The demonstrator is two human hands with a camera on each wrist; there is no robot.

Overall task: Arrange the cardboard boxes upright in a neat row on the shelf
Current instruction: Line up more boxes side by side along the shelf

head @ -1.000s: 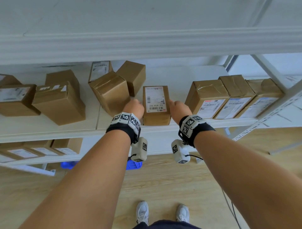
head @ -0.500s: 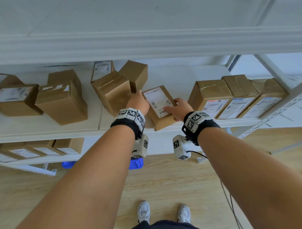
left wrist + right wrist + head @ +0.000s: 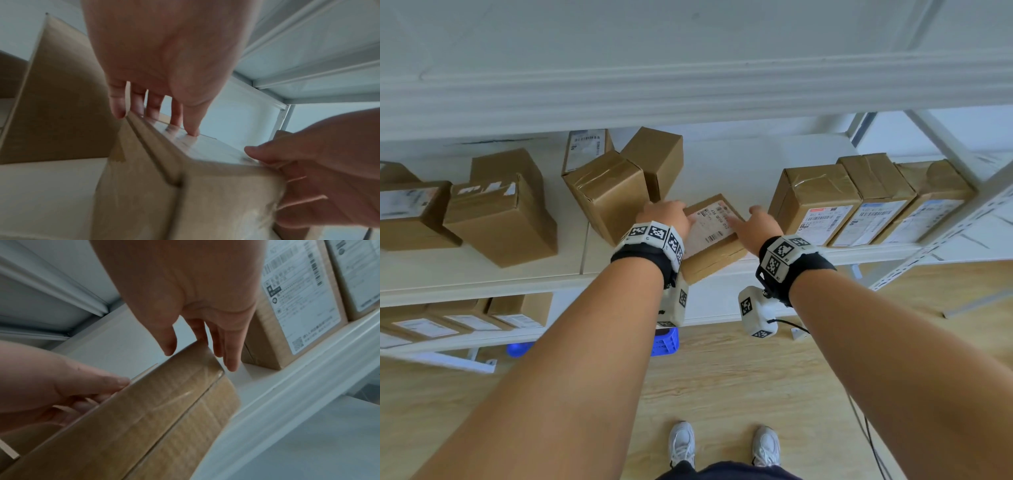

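A small cardboard box point(image 3: 710, 240) with a white label on top lies askew at the front edge of the white shelf point(image 3: 482, 284). Both hands hold it. My left hand point(image 3: 667, 214) grips its left side, fingers down the far edge and thumb on the label point(image 3: 205, 146). On its right end, my right hand point(image 3: 751, 219) has its thumb over the top and its fingers beside the box point(image 3: 154, 418). Three labelled boxes point(image 3: 815, 202) stand upright in a tight row at the right.
A taped box point(image 3: 609, 195) stands tilted just left of my left hand, with two more behind it. Other loose boxes point(image 3: 500, 219) lie on the shelf's left part. A bare gap point(image 3: 743, 171) lies between the held box and the row. More boxes sit on the lower shelf point(image 3: 465, 318).
The labelled box lay square to the shelf edge one second ago; both hands have turned it so it now sits diagonally. My right thumb has come onto its top.
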